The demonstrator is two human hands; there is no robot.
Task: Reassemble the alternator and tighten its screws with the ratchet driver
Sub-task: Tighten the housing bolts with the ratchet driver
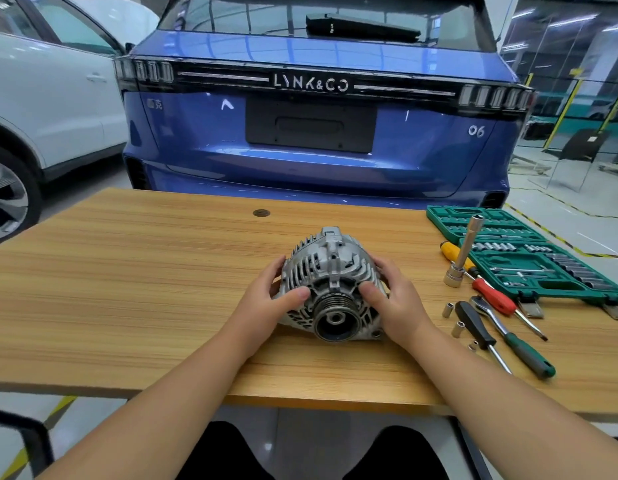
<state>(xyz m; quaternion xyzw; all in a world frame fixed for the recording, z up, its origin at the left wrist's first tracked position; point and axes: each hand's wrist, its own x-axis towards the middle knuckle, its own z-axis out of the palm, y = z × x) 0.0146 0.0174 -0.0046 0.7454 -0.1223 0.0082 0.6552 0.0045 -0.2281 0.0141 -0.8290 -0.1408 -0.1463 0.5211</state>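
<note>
The alternator (330, 284) is seen resting on the wooden bench (127, 271), a little right of its middle and near the front edge, with its pulley turned toward the camera. It is held from both sides: the left hand (266, 297) is wrapped round the left of the housing, thumb laid on the front face, and the right hand (394, 296) is wrapped round the right, thumb likewise on the front. Each grip is thus closed about the alternator.

Right of the alternator, a socket extension bar (465, 251) is stood leaning, and a ratchet driver (513, 337) with a green handle is laid just beside a black-handled screwdriver (480, 330). A red-handled screwdriver (497, 296) and a yellow-handled tool (454, 252) are laid near them. Small loose sockets (448, 310) are scattered between the alternator and these tools. Further right, an open green socket case (529, 258) is set at the bench's far right edge.

Behind the alternator, a round dark cable port (261, 213) is let into the bench top. Beyond the bench, the blue rear of a car (318, 133) marked LYNK&CO is seen, with a white car (41, 109) to its left. The floor is pale grey, marked with yellow-and-black striped lines (549, 220).
</note>
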